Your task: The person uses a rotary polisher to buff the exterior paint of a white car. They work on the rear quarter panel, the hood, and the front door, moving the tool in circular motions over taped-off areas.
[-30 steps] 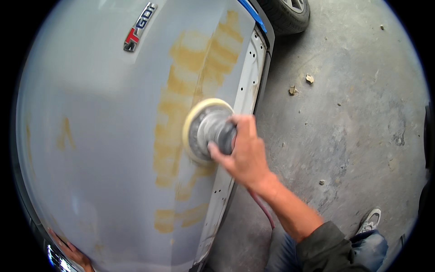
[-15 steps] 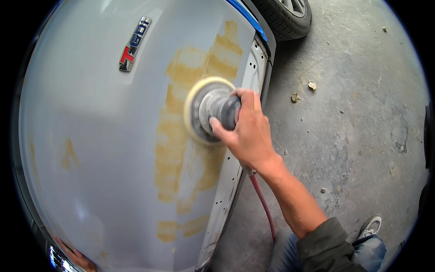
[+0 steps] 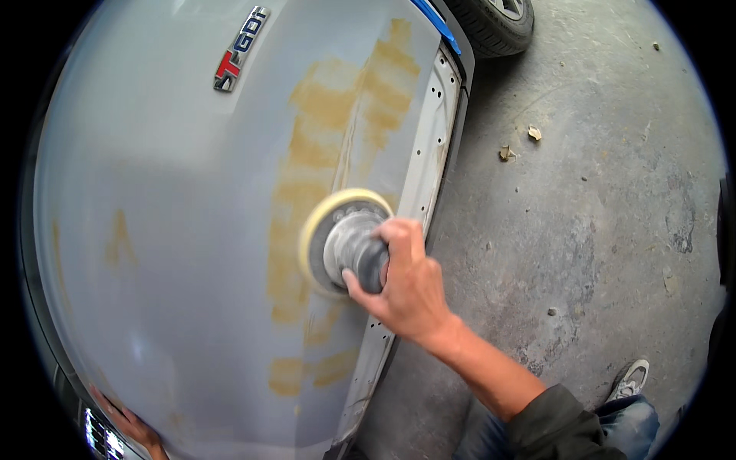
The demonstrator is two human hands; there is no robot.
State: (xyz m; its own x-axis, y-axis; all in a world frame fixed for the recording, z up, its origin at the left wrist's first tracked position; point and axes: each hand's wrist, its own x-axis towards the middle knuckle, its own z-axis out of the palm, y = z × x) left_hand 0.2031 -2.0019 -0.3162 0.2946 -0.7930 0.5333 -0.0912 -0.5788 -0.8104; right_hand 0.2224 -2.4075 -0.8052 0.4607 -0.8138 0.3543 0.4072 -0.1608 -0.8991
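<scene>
My right hand (image 3: 410, 287) is wrapped round the dark top of an orbital sander (image 3: 351, 241), thumb on one side and fingers over the other. The sander's round, yellow-edged pad lies against a grey car body panel (image 3: 192, 284), over a strip of ochre patches (image 3: 326, 96) along its right side. Slight blur marks the tool. At the lower left, my left hand (image 3: 136, 429) rests on the panel's edge with its fingers stretched out; part of it is cut off by the view's rim.
A red and chrome badge (image 3: 241, 50) sits on the panel at the top. Along its right edge runs a pale metal flange (image 3: 418, 172) with holes, with blue tape (image 3: 438, 24) above. A wheel (image 3: 502, 34) stands beyond. Small debris (image 3: 534, 133) lies on the concrete floor.
My right hand has moved the sander nearer along the panel, uncovering ochre patches behind it. The red hose has gone out of sight. More of my left hand shows, and the view has shifted slightly.
</scene>
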